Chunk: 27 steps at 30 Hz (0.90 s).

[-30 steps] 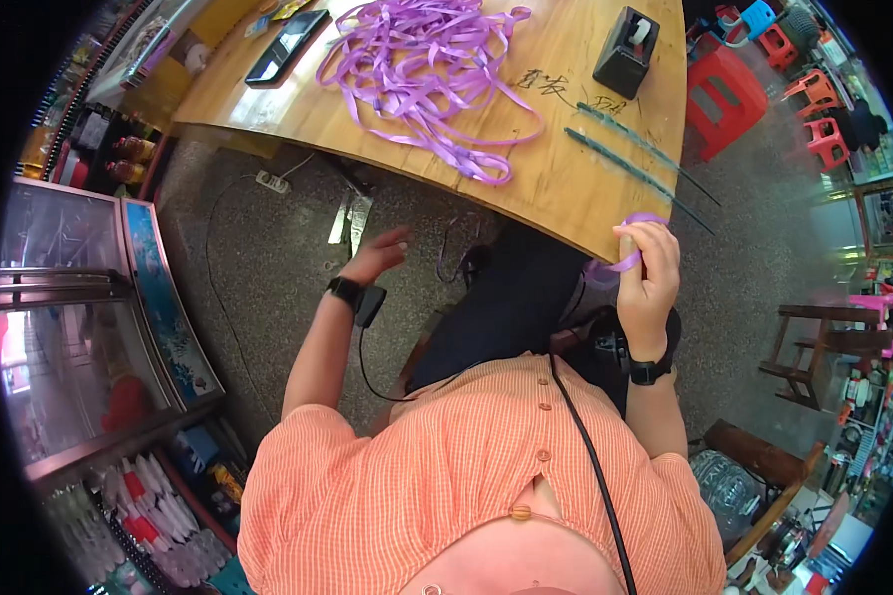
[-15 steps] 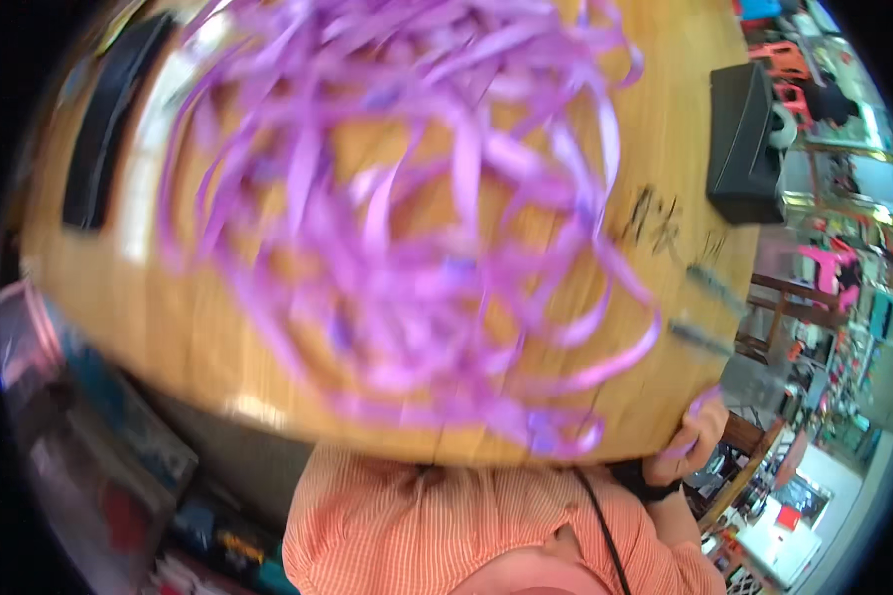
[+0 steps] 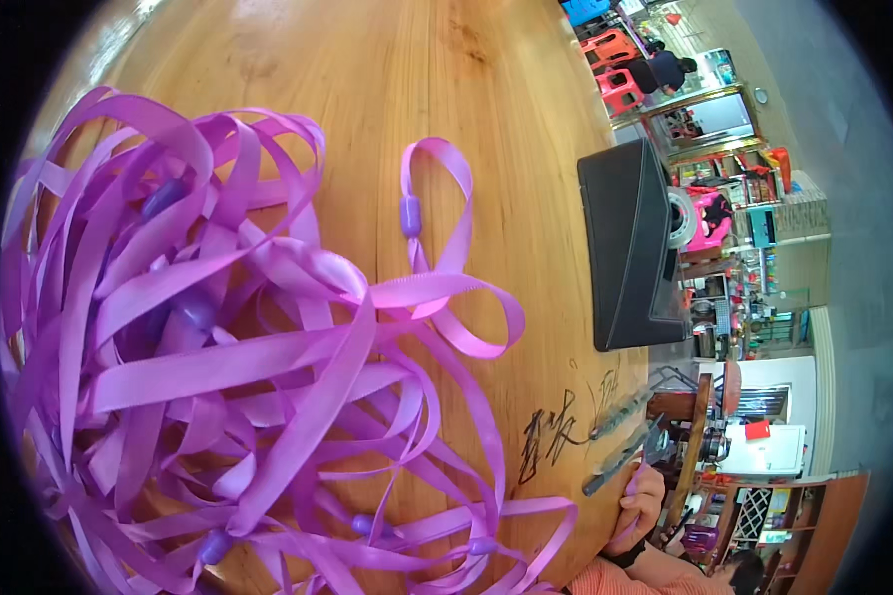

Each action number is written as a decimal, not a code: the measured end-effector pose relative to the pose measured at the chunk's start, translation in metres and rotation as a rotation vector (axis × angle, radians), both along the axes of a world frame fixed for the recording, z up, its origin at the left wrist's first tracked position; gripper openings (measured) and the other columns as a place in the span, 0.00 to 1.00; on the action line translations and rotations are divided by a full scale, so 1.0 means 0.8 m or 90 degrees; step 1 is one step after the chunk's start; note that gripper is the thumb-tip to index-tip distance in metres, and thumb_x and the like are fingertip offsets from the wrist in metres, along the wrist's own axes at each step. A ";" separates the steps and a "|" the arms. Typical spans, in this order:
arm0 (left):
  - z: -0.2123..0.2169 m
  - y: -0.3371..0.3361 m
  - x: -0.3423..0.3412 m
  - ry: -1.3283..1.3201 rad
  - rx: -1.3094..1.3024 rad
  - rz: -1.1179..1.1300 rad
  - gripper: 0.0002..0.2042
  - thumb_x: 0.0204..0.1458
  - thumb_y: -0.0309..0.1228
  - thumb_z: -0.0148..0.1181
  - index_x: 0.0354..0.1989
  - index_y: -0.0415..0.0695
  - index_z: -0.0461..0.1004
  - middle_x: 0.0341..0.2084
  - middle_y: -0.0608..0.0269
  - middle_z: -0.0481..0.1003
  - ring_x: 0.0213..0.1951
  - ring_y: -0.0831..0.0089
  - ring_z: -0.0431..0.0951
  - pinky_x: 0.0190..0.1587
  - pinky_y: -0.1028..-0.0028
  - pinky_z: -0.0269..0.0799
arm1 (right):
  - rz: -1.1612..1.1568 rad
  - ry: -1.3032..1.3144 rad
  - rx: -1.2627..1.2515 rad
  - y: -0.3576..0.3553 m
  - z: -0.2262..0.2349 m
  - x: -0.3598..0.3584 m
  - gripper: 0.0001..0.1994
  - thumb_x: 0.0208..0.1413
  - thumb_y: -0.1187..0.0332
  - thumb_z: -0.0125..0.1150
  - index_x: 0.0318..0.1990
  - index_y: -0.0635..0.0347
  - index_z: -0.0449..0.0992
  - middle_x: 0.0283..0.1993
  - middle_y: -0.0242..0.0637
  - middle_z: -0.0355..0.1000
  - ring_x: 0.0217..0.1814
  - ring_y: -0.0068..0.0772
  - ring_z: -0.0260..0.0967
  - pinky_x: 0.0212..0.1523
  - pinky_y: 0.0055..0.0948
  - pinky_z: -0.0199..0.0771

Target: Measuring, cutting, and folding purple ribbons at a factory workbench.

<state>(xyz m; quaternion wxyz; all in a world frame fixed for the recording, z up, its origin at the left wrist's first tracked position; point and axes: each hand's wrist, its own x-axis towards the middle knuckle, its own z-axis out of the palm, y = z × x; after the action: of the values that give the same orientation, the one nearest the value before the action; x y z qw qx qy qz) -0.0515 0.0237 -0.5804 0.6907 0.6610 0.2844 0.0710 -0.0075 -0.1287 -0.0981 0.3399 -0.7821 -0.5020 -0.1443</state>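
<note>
A big loose tangle of purple ribbon lanyards [image 3: 218, 367] covers the left and lower part of the wooden table [image 3: 526, 248]. Small purple plastic connectors, such as this barrel-shaped one [image 3: 410, 215], sit along the ribbons. At the table's edge on the lower right is my right hand [image 3: 640, 506], its fingers curled closed around a bit of purple ribbon. Most of that piece is hidden by the fingers. Close beyond the hand lie two slim grey-green tools [image 3: 620, 461] whose kind I cannot make out. My left hand is out of the picture.
A black leather-look box [image 3: 620, 248] stands along the table's right edge. Dark handwritten marks [image 3: 546, 436] are on the tabletop. Past the edge are red stools [image 3: 620, 91], a person in dark clothes [image 3: 660, 71], shelves and a white cabinet [image 3: 764, 446].
The view has swung, so the tangle sits further left and the box and my right hand sit further left and lower. My right hand still holds the ribbon.
</note>
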 end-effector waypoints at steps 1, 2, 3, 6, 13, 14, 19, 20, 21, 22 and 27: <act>0.005 -0.001 -0.001 -0.009 -0.008 0.013 0.29 0.61 0.42 0.58 0.69 0.45 0.63 0.66 0.53 0.67 0.64 0.58 0.68 0.65 0.58 0.63 | 0.002 -0.007 0.001 0.000 0.001 0.001 0.06 0.66 0.67 0.55 0.35 0.52 0.69 0.37 0.35 0.63 0.40 0.36 0.61 0.47 0.38 0.65; 0.011 -0.001 -0.003 -0.017 -0.015 0.028 0.29 0.61 0.42 0.59 0.69 0.45 0.63 0.65 0.53 0.67 0.64 0.58 0.68 0.65 0.58 0.63 | -0.004 -0.007 0.000 -0.001 0.002 0.003 0.07 0.66 0.67 0.55 0.34 0.53 0.69 0.36 0.35 0.63 0.40 0.36 0.61 0.47 0.38 0.65; 0.013 0.001 -0.009 -0.022 -0.020 0.040 0.29 0.61 0.41 0.59 0.69 0.45 0.63 0.65 0.53 0.68 0.64 0.58 0.69 0.65 0.58 0.63 | -0.013 -0.004 0.001 -0.003 0.001 0.001 0.07 0.66 0.67 0.55 0.34 0.53 0.69 0.36 0.35 0.63 0.39 0.37 0.61 0.46 0.38 0.66; 0.027 0.017 -0.029 -0.039 -0.025 0.083 0.28 0.61 0.41 0.59 0.68 0.44 0.64 0.65 0.53 0.68 0.64 0.58 0.69 0.65 0.59 0.64 | -0.028 -0.025 -0.010 -0.004 -0.001 -0.003 0.07 0.67 0.67 0.55 0.34 0.54 0.69 0.36 0.36 0.65 0.40 0.37 0.63 0.47 0.40 0.67; 0.096 0.074 -0.115 -0.047 0.017 0.212 0.27 0.62 0.40 0.59 0.67 0.43 0.65 0.64 0.53 0.69 0.63 0.60 0.70 0.64 0.60 0.64 | 0.005 -0.021 -0.017 -0.007 0.017 -0.007 0.01 0.60 0.73 0.58 0.37 0.56 0.73 0.38 0.41 0.69 0.42 0.43 0.67 0.51 0.42 0.69; 0.109 0.082 -0.133 -0.045 0.028 0.231 0.27 0.62 0.40 0.59 0.67 0.43 0.66 0.63 0.53 0.69 0.63 0.60 0.70 0.64 0.60 0.65 | 0.010 -0.022 -0.019 -0.006 0.020 -0.007 0.02 0.57 0.75 0.59 0.37 0.57 0.74 0.39 0.41 0.70 0.43 0.44 0.67 0.51 0.42 0.69; 0.181 0.090 -0.232 -0.023 0.078 0.316 0.26 0.62 0.39 0.59 0.66 0.42 0.67 0.63 0.53 0.70 0.62 0.61 0.70 0.64 0.60 0.65 | 0.050 0.024 0.015 -0.005 0.029 -0.004 0.04 0.53 0.78 0.60 0.35 0.59 0.77 0.37 0.41 0.73 0.42 0.47 0.70 0.54 0.44 0.69; 0.196 0.087 -0.251 -0.017 0.086 0.330 0.26 0.62 0.39 0.59 0.66 0.42 0.67 0.62 0.53 0.71 0.62 0.61 0.70 0.64 0.61 0.65 | 0.055 0.038 0.028 -0.005 0.032 -0.001 0.04 0.53 0.78 0.60 0.35 0.59 0.77 0.37 0.41 0.73 0.42 0.47 0.70 0.54 0.44 0.69; 0.210 0.081 -0.272 -0.009 0.093 0.344 0.25 0.62 0.39 0.59 0.65 0.41 0.67 0.62 0.53 0.71 0.62 0.61 0.71 0.64 0.61 0.65 | 0.098 0.034 0.018 -0.006 0.034 0.004 0.03 0.55 0.78 0.59 0.35 0.60 0.76 0.38 0.41 0.72 0.44 0.47 0.70 0.55 0.44 0.68; 0.224 0.068 -0.292 0.000 0.096 0.353 0.25 0.62 0.39 0.59 0.65 0.41 0.68 0.62 0.53 0.71 0.62 0.61 0.71 0.64 0.61 0.65 | 0.137 0.029 0.004 -0.010 0.037 0.007 0.03 0.57 0.78 0.57 0.36 0.60 0.75 0.38 0.42 0.72 0.45 0.46 0.70 0.57 0.44 0.67; 0.314 0.007 -0.353 -0.034 -0.129 0.344 0.13 0.54 0.29 0.67 0.46 0.38 0.81 0.47 0.56 0.81 0.44 0.69 0.81 0.51 0.69 0.75 | 0.249 0.169 0.039 -0.019 0.059 0.037 0.04 0.58 0.78 0.56 0.37 0.59 0.75 0.39 0.41 0.74 0.46 0.43 0.71 0.53 0.38 0.69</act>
<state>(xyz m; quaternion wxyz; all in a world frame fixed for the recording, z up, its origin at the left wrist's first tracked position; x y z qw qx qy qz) -0.3338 0.0290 -0.3294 0.7166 0.4870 0.4373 0.2411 0.0224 -0.1435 -0.0510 0.4477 -0.6713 -0.5906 0.0132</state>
